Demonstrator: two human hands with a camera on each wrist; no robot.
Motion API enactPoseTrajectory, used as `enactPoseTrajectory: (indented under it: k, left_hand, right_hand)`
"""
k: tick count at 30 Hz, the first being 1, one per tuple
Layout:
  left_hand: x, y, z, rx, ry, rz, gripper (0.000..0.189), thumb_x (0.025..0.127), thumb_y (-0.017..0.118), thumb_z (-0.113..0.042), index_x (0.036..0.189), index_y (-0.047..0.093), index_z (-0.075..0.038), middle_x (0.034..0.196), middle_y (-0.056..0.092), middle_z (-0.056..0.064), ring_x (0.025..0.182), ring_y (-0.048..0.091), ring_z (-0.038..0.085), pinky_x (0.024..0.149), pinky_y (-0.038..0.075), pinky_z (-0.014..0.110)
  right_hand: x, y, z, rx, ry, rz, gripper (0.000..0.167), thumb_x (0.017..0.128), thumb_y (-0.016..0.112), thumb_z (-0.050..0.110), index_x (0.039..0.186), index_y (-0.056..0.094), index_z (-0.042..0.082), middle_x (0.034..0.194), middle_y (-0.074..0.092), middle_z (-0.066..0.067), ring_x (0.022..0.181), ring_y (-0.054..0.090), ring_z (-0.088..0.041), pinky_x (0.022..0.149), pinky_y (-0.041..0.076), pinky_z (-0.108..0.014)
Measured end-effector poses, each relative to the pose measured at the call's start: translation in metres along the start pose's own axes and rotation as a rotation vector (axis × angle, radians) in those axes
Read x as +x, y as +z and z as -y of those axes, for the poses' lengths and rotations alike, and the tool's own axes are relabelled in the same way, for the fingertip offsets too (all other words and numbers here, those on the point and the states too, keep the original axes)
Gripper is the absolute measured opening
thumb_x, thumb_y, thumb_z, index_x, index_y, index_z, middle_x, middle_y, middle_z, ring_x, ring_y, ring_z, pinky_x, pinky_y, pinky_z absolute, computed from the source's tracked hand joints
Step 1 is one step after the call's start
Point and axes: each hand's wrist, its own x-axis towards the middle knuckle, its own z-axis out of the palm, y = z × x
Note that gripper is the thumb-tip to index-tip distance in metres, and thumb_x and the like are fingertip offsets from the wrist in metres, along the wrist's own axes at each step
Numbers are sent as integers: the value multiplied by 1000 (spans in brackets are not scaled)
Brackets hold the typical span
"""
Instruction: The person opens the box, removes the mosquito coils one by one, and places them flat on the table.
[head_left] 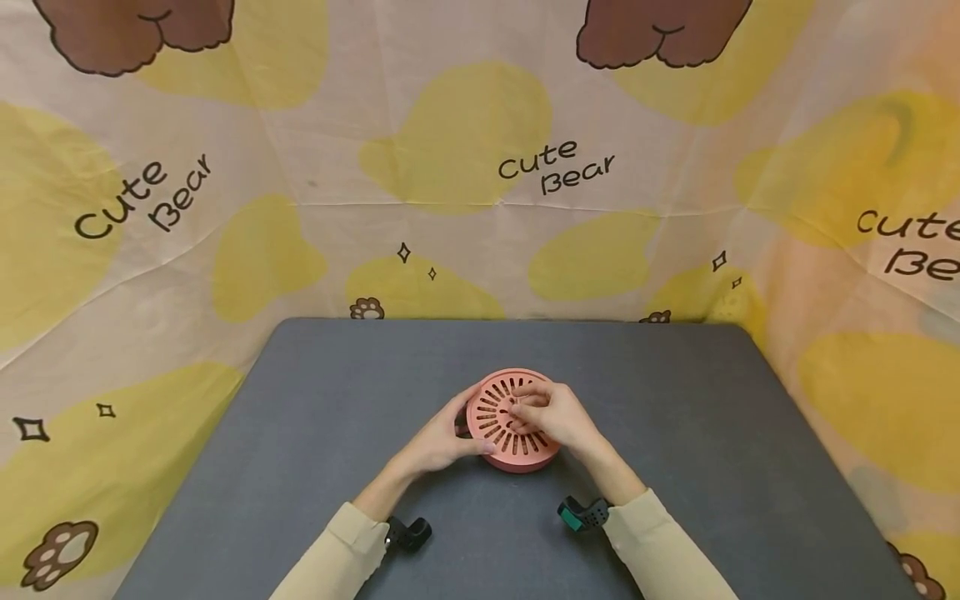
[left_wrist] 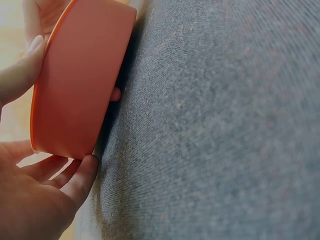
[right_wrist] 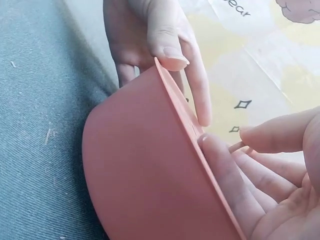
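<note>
A round pink container (head_left: 519, 467) with a slotted top (head_left: 491, 410) is at the middle of the grey table. My left hand (head_left: 442, 439) holds it by the left side, thumb over the top rim and fingers against the side wall. In the left wrist view its smooth wall (left_wrist: 82, 75) is close over the table, and a small pink nub (left_wrist: 116, 94) shows by its base. My right hand (head_left: 558, 414) is over the slotted top. Its thumb and fingers pinch a thin brownish piece (right_wrist: 236, 147) near the centre; most of that piece is hidden by the fingers.
The grey table (head_left: 360, 375) runs back to a printed cloth backdrop (head_left: 450, 142) with bears and lettering. A dark strap device (head_left: 408, 533) is on the left wrist, and another strap device (head_left: 585, 514) with a green part is on the right wrist.
</note>
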Motion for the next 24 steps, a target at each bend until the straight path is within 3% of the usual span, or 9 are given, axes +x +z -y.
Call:
enactPoseTrajectory:
  k: [12,18,24]
  left_hand:
    - [-3,3,-4,31,-11,-10,107,83,87,-22,163,17,-5,163,29,15,141,41,28,109,45,47]
    - [-1,2,-2,45,33,-16,106,85,85,-19,162,16,-3,161,32,17,139,44,31,110,44,48]
    - [-4,1,-2,73,63,-22,98,85,85,-16,160,24,0,157,36,21,136,46,34,106,47,49]
  right_hand:
    - [-3,-3,3,53,22,8,35,96,69,5,127,63,-8,97,74,-20,76,75,-25,72,63,-38]
    - [-4,-7,7,46,-9,23,34,96,68,4,127,61,-11,100,73,-23,78,75,-26,73,62,-39]
    - [-7,-19,13,25,-31,7,35,97,68,5,127,61,-11,100,73,-23,80,75,-28,75,62,-40]
